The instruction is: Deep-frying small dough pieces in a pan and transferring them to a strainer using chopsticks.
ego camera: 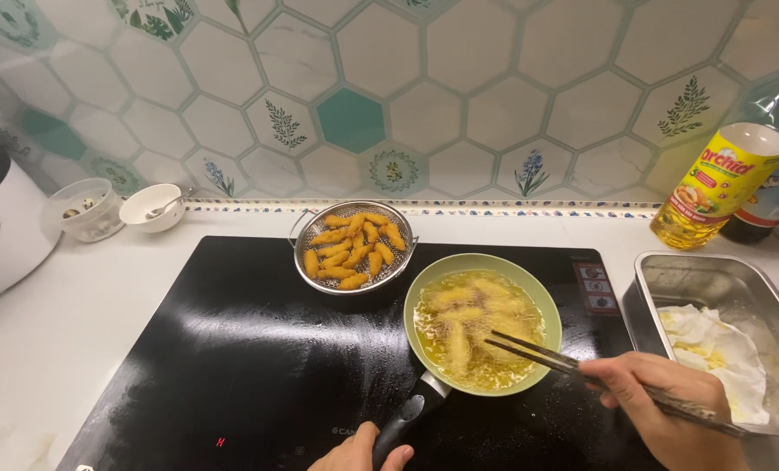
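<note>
A person is standing at a flat black glass induction cooktop (232,366), frying at a pale green round frying pan (483,323) full of bubbling golden oil. The left hand (360,452) is closing around the pan's black handle (407,423) at the bottom edge of the view, steadying it. The right hand (659,406) is gripping a pair of long dark chopsticks (581,366), with the tips reaching into the oil over the pale battered strips (468,318) that are floating near the pan's middle. Just behind the pan — touching or nearly touching its rim — a round wire mesh strainer basket (354,247) is holding a heap of darker orange-brown fried pieces (354,244). To the right, a rectangular steel tray (668,270) lined with crumpled, oil-stained white paper (712,344) is sitting beside the cooktop. To do this well, I would judge that the left hand should be keeping the pan level while the chopstick tips are turning each strip gently, low over the oil, so nothing splashes. A yellow bottle of cooking oil (712,192) is standing against the hexagon-tiled wall (424,96).
</note>
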